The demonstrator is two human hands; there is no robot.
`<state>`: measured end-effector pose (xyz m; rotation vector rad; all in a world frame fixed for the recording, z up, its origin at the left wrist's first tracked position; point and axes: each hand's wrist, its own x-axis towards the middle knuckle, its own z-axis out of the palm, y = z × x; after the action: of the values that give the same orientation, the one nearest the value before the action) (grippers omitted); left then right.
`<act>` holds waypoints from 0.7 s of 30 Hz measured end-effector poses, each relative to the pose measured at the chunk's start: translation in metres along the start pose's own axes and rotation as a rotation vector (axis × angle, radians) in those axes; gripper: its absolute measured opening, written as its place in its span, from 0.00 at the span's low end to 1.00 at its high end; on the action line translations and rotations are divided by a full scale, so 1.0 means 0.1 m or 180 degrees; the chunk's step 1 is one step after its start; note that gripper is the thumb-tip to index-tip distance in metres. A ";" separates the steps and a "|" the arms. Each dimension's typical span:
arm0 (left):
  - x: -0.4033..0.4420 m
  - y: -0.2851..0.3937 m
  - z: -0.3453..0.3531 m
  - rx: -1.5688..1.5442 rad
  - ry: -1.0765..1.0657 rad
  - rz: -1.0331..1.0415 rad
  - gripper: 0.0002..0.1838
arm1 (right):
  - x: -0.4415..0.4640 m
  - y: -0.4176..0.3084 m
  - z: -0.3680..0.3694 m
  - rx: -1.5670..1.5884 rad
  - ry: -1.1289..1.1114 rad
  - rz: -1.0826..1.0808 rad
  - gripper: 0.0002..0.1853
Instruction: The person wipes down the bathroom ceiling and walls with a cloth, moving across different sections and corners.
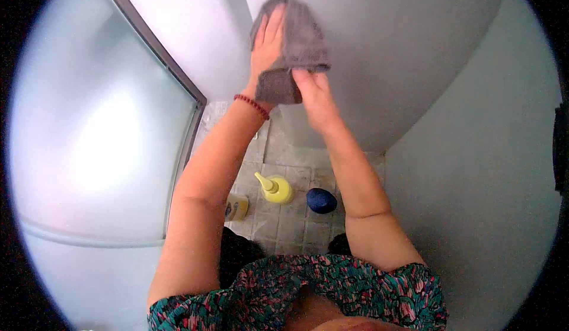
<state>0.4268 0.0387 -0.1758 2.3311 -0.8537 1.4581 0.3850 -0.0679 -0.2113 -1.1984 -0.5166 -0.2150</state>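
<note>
A dark grey cloth (305, 34) is up against the pale wall at the top of the head view. My left hand (269, 40) lies along it with fingers stretched out flat, and a folded part of the cloth covers the area near its wrist. The lower edge of the cloth is in my right hand (318, 97), whose thumb shows on top while some fingers are hidden. A dark red beaded bracelet (252, 107) circles my left wrist.
On the tiled floor (269, 227) stand a yellow pump bottle (277, 190) and a partly hidden yellow-white container (237, 207). Beside them is a dark blue rounded object (321, 200). A frosted glass panel (106, 129) borders the left, a grey wall (474, 171) the right.
</note>
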 end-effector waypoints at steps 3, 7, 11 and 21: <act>0.16 -0.06 0.11 0.0267 0.0418 0.0155 0.27 | -0.05 -0.32 -0.01 -0.0636 0.0137 0.0361 0.20; -0.28 -0.02 0.06 -0.0396 -0.0403 -0.0713 0.24 | -0.05 -0.16 -0.06 -0.0399 -0.0183 0.0792 0.22; -0.27 0.10 -0.11 -0.0146 -0.0233 -0.0336 0.20 | -0.07 -0.08 0.03 -0.0025 0.0024 0.1198 0.23; -0.09 -0.26 0.31 0.0634 0.0434 0.0295 0.19 | 0.09 0.18 -0.21 -0.0396 -0.0040 0.0836 0.20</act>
<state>0.4624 0.0464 -0.1960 2.3229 -0.8234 1.7934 0.4063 -0.0794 -0.2270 -1.3759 -0.3557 -0.0149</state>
